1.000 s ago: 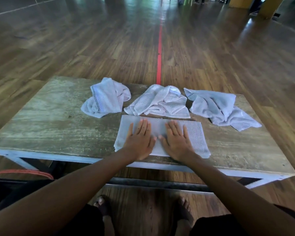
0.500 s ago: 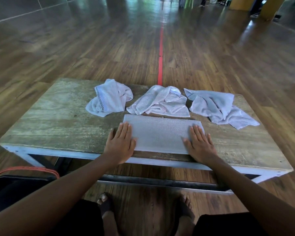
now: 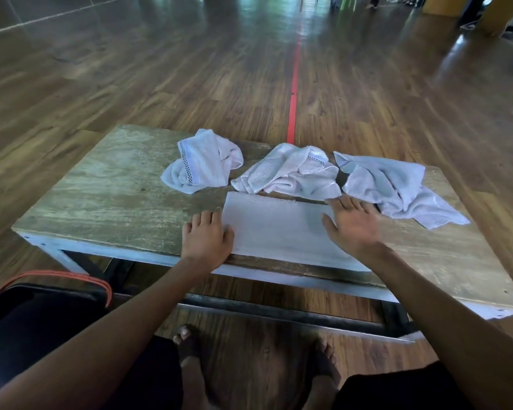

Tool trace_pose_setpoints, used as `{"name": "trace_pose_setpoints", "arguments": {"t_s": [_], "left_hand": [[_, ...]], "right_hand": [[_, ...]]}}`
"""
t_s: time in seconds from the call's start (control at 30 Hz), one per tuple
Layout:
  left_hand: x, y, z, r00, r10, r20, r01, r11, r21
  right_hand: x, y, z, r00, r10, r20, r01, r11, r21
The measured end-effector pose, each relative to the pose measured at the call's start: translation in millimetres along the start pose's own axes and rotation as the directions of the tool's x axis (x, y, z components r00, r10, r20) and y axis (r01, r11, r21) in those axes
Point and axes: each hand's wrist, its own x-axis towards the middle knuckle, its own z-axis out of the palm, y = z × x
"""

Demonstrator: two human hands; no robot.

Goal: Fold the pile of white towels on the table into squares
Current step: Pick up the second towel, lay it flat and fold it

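Observation:
A white towel folded into a flat rectangle lies at the near edge of the wooden table. My left hand rests at the towel's left end, fingers curled at its edge; whether it grips the cloth I cannot tell. My right hand is flat and spread over the towel's right end, blurred by motion. Behind the towel lie three crumpled white towels: the left one with a checkered border, the middle one, and the right one.
The low table stands on a wooden floor with a red line running away from it. A black bag with an orange strap sits at my lower left. My bare feet are under the table's near edge.
My hands slid apart from the towel's middle to its two ends. Now my right hand has lifted and shifted inward over the right end; my left hand's fingers have curled.

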Motion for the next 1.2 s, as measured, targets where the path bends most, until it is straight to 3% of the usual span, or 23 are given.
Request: {"name": "trace_pose_setpoints", "arguments": {"t_s": [0.2,0.37,0.6,0.87,1.07,1.2], "left_hand": [[-23.8,3.8,2.4,0.989,-0.148,-0.002,0.144,0.963,-0.23],[-32.3,-1.8,1.5,0.968,-0.248,-0.029,0.222,0.907,-0.357],[-20.4,-5.7,2.3,0.949,-0.313,0.049,0.302,0.85,-0.43],[-1.5,-15.6,0.9,0.962,-0.223,0.16,0.272,0.84,-0.47],[4.1,-20.6,-7.3,0.941,-0.184,0.284,0.309,0.808,-0.501],[0.7,-23.5,-24.4,0.953,-0.178,0.247,0.295,0.734,-0.611]], "right_hand": [[63.5,-83.4,-13.3,0.944,-0.33,-0.019,0.33,0.934,0.139],[106.7,-135.0,-1.7,0.875,-0.48,0.067,0.467,0.872,0.15],[133.6,-152.4,13.4,0.848,-0.451,0.277,0.433,0.892,0.129],[142.5,-148.9,-8.0,0.817,-0.443,0.368,0.285,0.866,0.41],[130.8,-130.5,-36.6,0.845,-0.454,0.283,0.174,0.734,0.656],[126.2,-121.8,-44.5,0.892,-0.4,0.209,0.12,0.656,0.745]]}}
